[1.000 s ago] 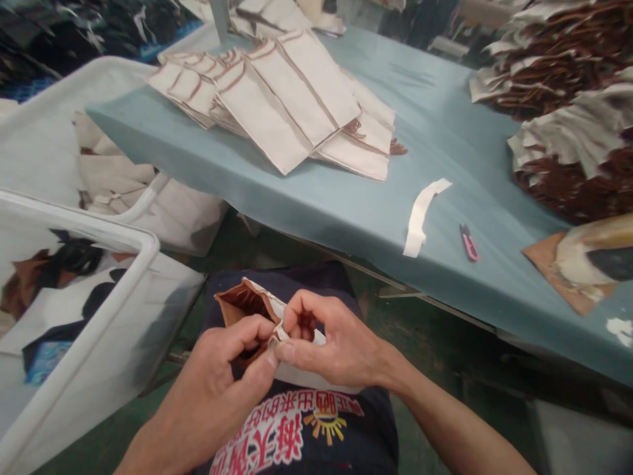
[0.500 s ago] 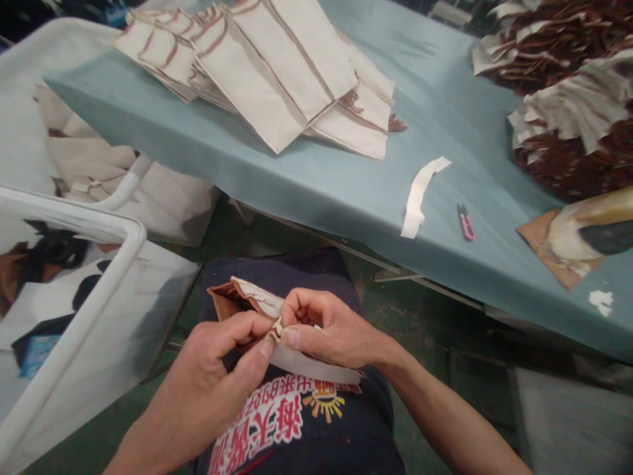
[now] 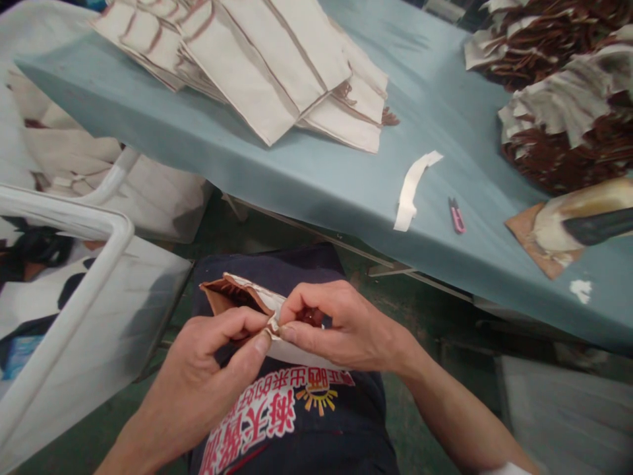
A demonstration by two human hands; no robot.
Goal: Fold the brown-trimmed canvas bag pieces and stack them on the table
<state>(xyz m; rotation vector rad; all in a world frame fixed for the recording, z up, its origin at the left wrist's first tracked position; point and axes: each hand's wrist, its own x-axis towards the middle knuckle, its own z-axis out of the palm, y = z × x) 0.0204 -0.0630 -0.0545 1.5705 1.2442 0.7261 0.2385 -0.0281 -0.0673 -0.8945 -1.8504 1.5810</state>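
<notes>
A folded piece with a brown inner side and an off-white outer side, looking like a leather or fabric pouch, lies over my lap. My left hand pinches its edge between thumb and forefinger. Close against it, my right hand pinches the same bunched edge from the right, thumb and forefinger together. The edge between the fingertips is creased and raised. Part of the pouch is hidden behind both hands. Beneath it is a dark apron with red and white printed characters.
A blue-covered table carries stacked off-white panels, a curved white strip, pink thread snips and a glue-smeared brush on a brown square. Brown-and-white bundles sit at right. White bins stand at left.
The whole view has shifted slightly, so the table things appear a little further left and up. Both hands keep their pinch on the pouch's edge, which looks slightly more turned.
</notes>
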